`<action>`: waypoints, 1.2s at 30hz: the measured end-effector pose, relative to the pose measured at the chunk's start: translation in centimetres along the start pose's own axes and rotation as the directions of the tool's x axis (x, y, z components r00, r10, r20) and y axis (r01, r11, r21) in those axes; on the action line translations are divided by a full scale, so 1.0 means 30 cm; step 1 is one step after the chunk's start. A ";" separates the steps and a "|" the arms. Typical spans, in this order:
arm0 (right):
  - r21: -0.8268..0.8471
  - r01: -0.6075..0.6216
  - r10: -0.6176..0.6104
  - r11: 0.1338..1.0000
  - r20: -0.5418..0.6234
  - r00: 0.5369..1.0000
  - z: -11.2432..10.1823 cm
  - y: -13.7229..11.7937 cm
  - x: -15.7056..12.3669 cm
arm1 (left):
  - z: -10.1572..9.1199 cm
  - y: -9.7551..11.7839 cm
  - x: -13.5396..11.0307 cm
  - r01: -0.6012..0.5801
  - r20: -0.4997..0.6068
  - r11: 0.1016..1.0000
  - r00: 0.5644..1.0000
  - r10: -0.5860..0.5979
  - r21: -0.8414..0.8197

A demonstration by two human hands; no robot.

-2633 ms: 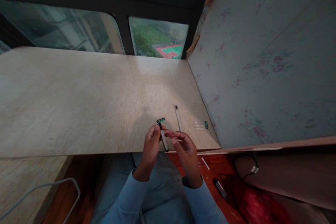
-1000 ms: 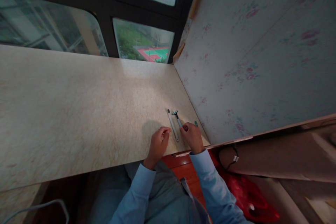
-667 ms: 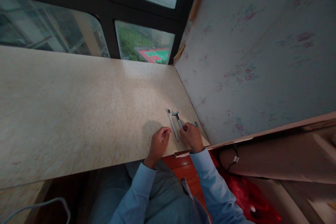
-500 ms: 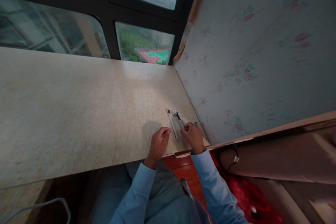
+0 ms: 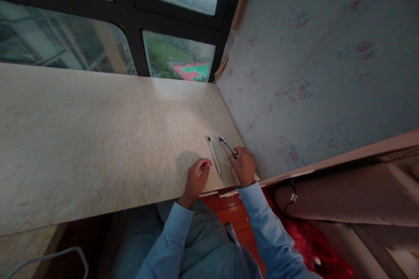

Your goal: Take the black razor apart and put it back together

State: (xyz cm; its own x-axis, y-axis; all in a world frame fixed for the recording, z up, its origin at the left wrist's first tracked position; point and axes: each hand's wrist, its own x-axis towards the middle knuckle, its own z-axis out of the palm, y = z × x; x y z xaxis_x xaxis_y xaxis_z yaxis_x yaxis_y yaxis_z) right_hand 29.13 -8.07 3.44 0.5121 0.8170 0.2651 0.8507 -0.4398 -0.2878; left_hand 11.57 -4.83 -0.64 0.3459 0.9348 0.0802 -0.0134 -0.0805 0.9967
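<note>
My right hand [image 5: 244, 166] grips the handle of a small razor [image 5: 227, 145] with a teal-tipped head, near the right end of the beige counter [image 5: 98, 130]. The razor's head points away from me toward the wall. My left hand [image 5: 196, 178] rests curled on the counter's front edge, thumb and fingers pinched together; what they hold, if anything, I cannot make out. A thin white stick with a dark tip [image 5: 214, 161] lies on the counter between my two hands.
A floral-papered wall [image 5: 310, 74] closes the counter's right side. Dark-framed windows [image 5: 137, 22] run along the back. Below the counter are my lap, a red bag [image 5: 314, 248] and a cable [image 5: 290, 198] on the floor at right.
The razor went from both hands above the counter edge to my right hand alone, low over the counter by the wall. It has since swung to point further right. My left hand stays put.
</note>
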 end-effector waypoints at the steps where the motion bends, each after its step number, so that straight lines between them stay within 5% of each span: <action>1: 0.018 -0.001 0.001 1.000 0.008 1.000 0.002 0.000 -0.003 | 0.000 0.001 0.000 -0.001 0.001 1.000 1.000 0.001 0.003; 16: 0.233 0.007 -0.050 0.972 0.181 0.982 0.075 0.014 -0.023 | 0.001 -0.015 0.001 -0.035 0.009 0.998 0.999 0.035 0.057; 27: 0.123 0.028 -0.056 0.992 0.228 0.972 0.060 0.005 -0.030 | 0.002 -0.013 0.000 -0.071 0.011 0.993 0.997 0.070 0.099; 36: 0.273 0.047 -0.099 0.961 0.183 0.978 0.027 0.034 -0.050 | 0.008 -0.031 0.002 -0.211 0.037 0.926 0.977 0.211 0.313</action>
State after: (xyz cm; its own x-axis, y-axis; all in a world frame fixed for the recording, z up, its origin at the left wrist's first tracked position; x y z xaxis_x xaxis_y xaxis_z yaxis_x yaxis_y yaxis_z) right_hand 29.14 -9.45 1.99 0.3946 0.9111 0.1193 0.8091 -0.2830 -0.5150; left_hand 11.82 -4.78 -1.57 0.3698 0.8835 0.2876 0.2085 -0.3806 0.9009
